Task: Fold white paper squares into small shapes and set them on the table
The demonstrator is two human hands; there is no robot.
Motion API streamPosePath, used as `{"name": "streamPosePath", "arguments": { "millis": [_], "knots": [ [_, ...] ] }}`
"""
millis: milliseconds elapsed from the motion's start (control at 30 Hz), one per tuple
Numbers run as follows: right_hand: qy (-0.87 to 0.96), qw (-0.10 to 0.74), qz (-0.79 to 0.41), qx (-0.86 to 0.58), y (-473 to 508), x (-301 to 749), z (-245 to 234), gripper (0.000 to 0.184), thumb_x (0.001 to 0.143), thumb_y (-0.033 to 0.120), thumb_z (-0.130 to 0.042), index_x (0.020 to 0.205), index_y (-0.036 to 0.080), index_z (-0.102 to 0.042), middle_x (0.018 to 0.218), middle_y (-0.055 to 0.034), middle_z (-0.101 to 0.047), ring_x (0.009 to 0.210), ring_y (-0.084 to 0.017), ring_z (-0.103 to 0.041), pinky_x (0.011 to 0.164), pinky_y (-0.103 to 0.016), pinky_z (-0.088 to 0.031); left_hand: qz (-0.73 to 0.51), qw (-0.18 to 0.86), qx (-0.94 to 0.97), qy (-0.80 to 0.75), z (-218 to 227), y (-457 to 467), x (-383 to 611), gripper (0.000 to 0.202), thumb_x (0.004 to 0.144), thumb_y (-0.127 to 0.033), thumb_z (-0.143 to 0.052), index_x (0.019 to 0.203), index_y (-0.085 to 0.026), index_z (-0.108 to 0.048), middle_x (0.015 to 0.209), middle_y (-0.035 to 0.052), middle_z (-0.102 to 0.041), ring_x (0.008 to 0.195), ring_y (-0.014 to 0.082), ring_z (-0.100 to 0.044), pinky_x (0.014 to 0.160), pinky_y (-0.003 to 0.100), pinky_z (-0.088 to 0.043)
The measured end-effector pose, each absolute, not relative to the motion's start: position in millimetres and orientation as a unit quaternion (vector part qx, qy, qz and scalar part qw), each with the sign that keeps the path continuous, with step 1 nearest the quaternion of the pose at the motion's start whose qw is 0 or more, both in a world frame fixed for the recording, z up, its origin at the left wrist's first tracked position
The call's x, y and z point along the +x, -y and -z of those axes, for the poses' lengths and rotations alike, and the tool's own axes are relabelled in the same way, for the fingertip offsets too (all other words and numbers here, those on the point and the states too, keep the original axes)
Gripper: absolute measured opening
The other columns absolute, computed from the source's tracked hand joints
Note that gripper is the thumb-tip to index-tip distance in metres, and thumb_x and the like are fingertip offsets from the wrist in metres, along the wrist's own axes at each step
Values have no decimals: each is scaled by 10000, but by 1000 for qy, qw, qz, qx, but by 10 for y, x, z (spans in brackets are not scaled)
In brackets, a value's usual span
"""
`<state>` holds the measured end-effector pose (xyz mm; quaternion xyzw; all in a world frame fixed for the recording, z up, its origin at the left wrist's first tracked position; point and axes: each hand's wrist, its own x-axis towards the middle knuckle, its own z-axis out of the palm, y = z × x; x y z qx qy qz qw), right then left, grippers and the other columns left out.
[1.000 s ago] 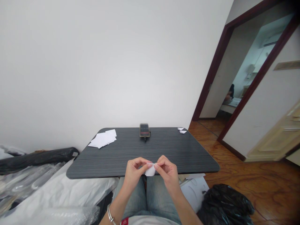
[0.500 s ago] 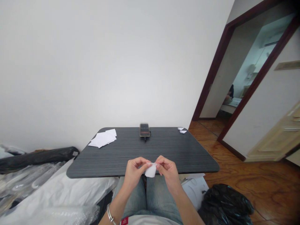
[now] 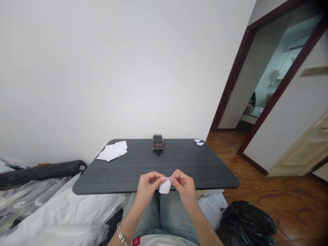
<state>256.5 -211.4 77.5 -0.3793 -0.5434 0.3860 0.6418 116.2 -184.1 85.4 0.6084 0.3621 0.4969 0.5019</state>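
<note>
left hand [image 3: 148,188]: fingers and thumb closed, pinching the left top corner of a small white paper piece [image 3: 165,186]
right hand [image 3: 183,187]: pinching the same paper's right top corner, fingertips close to the left hand's
paper: held in the lower middle of the frame, over the near edge of the dark grey worktop [image 3: 205,171]
wrist: silver bangle [image 3: 120,233] on the left wrist
worktop, upper left: loose stack of white paper sheets [image 3: 111,152]
worktop, far edge: blurred phone [image 3: 158,142], with two small white paper scraps [image 3: 198,142] toward the right corner
lower right: black plastic bag [image 3: 243,223] on the wooden floor [image 3: 282,198]
lower left: white plastic sheeting [image 3: 58,212]
</note>
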Motion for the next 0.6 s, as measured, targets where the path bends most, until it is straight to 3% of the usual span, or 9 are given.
{"name": "streamPosePath", "arguments": {
  "millis": [300, 600],
  "knots": [
    [551, 649, -380, -362, 2021, 2593, -639, 98, 691, 239, -628, 623, 171, -612, 604, 5, -516, 577, -125, -465, 526, -238, -349, -494, 504, 604, -370, -870, 1838, 1147, 125, 651, -248, -653, 631, -124, -665, 594, 28, -662, 535, 128, -561, 517, 201, -413],
    [553, 646, -322, -416, 2108, 2572, -760, 146, 720, 237, -601, 598, 164, -570, 601, 5, -492, 571, -122, -448, 518, -232, -348, -491, 509, 607, -363, -881, 1850, 1184, 130, 668, -248, -636, 646, -124, -667, 616, 33, -665, 571, 139, -569, 551, 209, -421]
  ]
}}
